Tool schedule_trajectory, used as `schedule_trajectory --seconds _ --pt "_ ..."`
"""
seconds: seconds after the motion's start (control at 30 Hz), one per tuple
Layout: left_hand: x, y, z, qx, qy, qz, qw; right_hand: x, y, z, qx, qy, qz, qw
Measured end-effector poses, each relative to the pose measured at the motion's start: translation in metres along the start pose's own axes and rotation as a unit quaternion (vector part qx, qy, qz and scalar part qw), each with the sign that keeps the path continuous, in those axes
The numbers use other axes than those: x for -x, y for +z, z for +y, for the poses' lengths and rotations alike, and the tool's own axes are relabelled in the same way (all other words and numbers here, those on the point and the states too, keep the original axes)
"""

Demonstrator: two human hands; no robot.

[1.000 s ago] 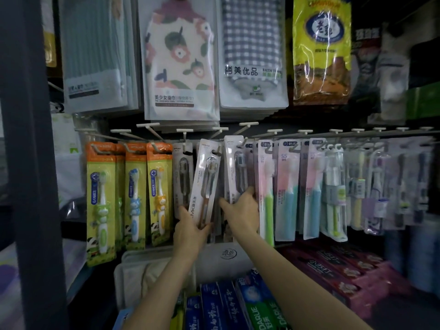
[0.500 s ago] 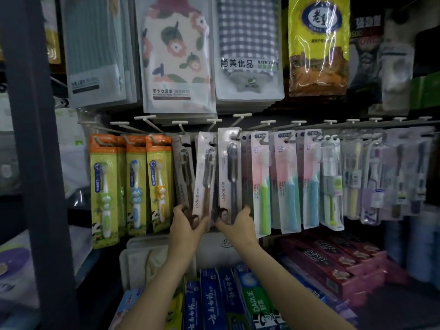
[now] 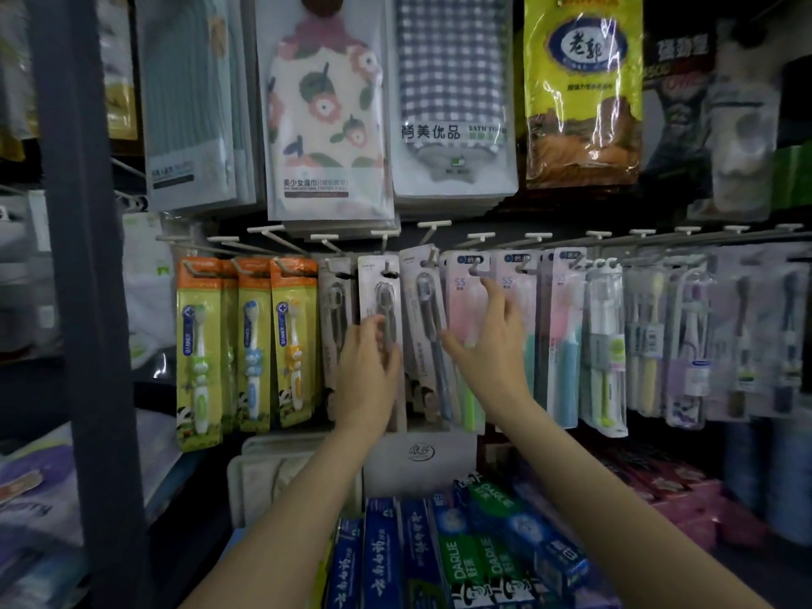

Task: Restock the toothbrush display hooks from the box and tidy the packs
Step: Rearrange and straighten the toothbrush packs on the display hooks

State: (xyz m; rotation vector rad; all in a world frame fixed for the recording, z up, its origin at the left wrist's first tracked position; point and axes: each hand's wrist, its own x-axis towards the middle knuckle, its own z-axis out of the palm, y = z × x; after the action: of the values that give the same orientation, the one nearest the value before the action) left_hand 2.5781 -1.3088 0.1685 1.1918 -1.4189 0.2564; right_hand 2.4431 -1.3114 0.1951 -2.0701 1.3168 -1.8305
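Three orange-and-yellow children's toothbrush packs (image 3: 252,345) hung at the 9 o'clock side of the hook row, with green, blue and yellow brushes. Next to them, toward the centre, hung three grey packs. The first grey pack (image 3: 336,318) was dim and half covered. The middle grey pack (image 3: 378,301) hung straight. The tilted grey pack (image 3: 424,309) leaned with its foot swung toward 5 o'clock. Each was a pale grey card with a dark-bristled brush under a clear blister.

The left hand (image 3: 367,380) lay flat over the lower half of the middle grey pack, its fingers (image 3: 373,329) together and pressed on the card; whether the thumb gripped behind could not be told. The right hand (image 3: 490,349) was spread, fingers (image 3: 494,301) apart, touching the pink-and-green packs (image 3: 465,301) just beside the tilted grey pack, its thumb near that pack's edge.

Toward 3 o'clock the clear-blister packs (image 3: 685,336) blurred into one another and could not be counted. Three towel packs (image 3: 327,112) at 12 o'clock were cut off at the top edge. At 6 o'clock lay toothpaste boxes (image 3: 439,556), partly hidden by both forearms. The dark shelf post (image 3: 88,301) blocked the 9 o'clock side.
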Motion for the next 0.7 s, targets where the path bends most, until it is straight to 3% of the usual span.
schedule_trajectory --seconds 0.17,0.37,0.7 --pt "-0.006 0.029 0.021 0.01 -0.025 -0.002 1.0 -0.029 0.012 0.009 0.081 -0.017 0.028 0.996" --pt "-0.012 0.047 0.034 0.0 -0.094 0.026 0.995 -0.036 0.012 0.017 0.065 -0.013 0.044 0.997" --pt "-0.004 0.056 0.017 0.052 -0.164 -0.059 0.983 -0.018 0.009 0.029 0.092 0.003 -0.002 0.996"
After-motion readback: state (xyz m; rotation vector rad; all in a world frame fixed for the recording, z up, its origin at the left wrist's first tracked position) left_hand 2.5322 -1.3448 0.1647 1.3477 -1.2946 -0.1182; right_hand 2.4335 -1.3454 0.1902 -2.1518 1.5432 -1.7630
